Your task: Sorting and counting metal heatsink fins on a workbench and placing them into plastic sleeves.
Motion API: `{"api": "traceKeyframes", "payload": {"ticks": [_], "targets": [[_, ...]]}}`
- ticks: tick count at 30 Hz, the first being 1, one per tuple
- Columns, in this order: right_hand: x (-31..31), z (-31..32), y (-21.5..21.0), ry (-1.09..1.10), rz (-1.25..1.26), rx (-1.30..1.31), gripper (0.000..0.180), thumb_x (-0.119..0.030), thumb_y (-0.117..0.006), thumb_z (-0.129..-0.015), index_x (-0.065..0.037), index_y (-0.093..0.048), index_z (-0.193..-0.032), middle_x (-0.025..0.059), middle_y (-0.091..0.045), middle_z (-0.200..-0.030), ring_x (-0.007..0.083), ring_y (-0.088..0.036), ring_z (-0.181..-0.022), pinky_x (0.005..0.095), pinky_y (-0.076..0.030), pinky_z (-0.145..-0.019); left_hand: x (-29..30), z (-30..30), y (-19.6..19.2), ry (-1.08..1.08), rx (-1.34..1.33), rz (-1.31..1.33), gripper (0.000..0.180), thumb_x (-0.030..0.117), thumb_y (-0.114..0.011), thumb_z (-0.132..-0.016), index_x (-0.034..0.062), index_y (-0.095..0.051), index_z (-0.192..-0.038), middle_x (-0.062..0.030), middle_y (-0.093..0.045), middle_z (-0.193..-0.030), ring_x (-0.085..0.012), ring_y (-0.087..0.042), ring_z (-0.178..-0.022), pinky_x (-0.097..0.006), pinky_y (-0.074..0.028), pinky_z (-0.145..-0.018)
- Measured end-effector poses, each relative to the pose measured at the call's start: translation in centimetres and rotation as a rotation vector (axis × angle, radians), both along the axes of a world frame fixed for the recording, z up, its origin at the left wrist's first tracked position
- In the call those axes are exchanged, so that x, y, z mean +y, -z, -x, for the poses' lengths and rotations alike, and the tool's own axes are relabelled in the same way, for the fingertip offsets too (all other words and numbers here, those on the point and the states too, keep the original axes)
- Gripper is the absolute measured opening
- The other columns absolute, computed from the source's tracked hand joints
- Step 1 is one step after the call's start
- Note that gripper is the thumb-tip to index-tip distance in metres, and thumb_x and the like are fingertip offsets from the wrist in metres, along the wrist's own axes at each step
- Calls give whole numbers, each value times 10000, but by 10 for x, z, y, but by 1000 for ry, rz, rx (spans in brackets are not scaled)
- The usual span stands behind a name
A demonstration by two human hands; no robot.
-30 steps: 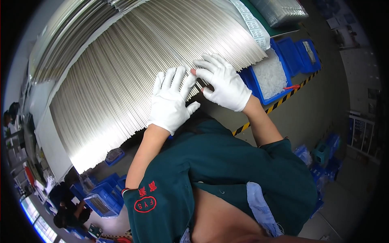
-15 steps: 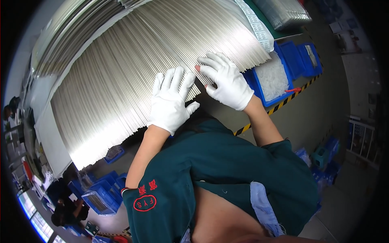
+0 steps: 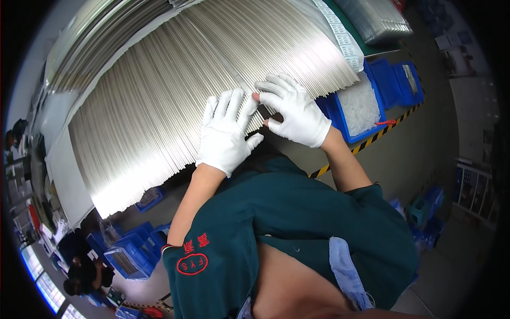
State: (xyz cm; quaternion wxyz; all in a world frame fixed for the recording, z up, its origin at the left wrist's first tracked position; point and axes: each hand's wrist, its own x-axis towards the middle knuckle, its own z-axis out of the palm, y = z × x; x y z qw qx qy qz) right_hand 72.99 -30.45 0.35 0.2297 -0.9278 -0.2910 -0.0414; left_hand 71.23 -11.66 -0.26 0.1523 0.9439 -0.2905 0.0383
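Note:
A wide layer of thin silvery metal tubes or rods (image 3: pixel 143 117) lies side by side before me. My left hand (image 3: pixel 223 133), in a white glove, rests flat on their near ends with its fingers stretched out. Just right of it, my right hand (image 3: pixel 295 111) lies over the right part of the layer, fingers extended and slightly bent. Its glove leaves the tips of the thumb and index finger bare. That index tip is close beside the left fingers, near a narrow gap line between the tubes. Neither hand visibly grips anything.
A blue bin (image 3: pixel 366 111) of clear plastic pieces stands at the right, a red-handled tool (image 3: pixel 386 123) on its rim. Bundled clear-wrapped pieces (image 3: pixel 374 21) lie at the far right. Black-and-yellow tape (image 3: pixel 366 143) marks the floor. Another person (image 3: pixel 87 274) is at lower left.
My right hand has moved slightly left and nearer, bringing its index tip up to the left hand's fingers. The left hand stays nearly in place on the tubes.

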Motion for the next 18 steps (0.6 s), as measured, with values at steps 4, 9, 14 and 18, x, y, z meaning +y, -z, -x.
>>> {"api": "traceKeyframes", "payload": {"ticks": [4,9,14,18], "targets": [[3,1,2,-14,4,-32,453,-115,-664,-690,-66,-553,-1126,121,-521,-1229,320,-423,-1221,439,-341,-1032,1,1,3,-10,-2,-22,775,381,-728,-668,136,-402,-1326,-93,-421,-1263,-268,-360,-1215,-444,-242,-1053],[2,1,-3,24,29,-27,410,-167,-636,-724,-53,-563,-1111,124,-531,-1215,304,-430,-1216,431,-289,-1061,3,2,-1,-28,18,-22,746,381,-726,-669,128,-424,-1303,-93,-418,-1278,-271,-355,-1226,-444,-236,-1058],[7,2,-1,-54,-9,-16,456,-98,-672,-667,-59,-562,-1108,124,-510,-1251,324,-429,-1217,432,-322,-1050,4,1,2,-20,-29,14,721,376,-732,-656,109,-450,-1263,-90,-427,-1255,-272,-375,-1198,-441,-246,-1049],[8,1,0,-54,9,-21,453,-98,-669,-672,-62,-562,-1111,123,-510,-1248,326,-430,-1215,431,-324,-1048,5,2,1,-31,-52,27,710,373,-733,-651,103,-460,-1247,-87,-438,-1231,-265,-389,-1177,-436,-263,-1032]]}}
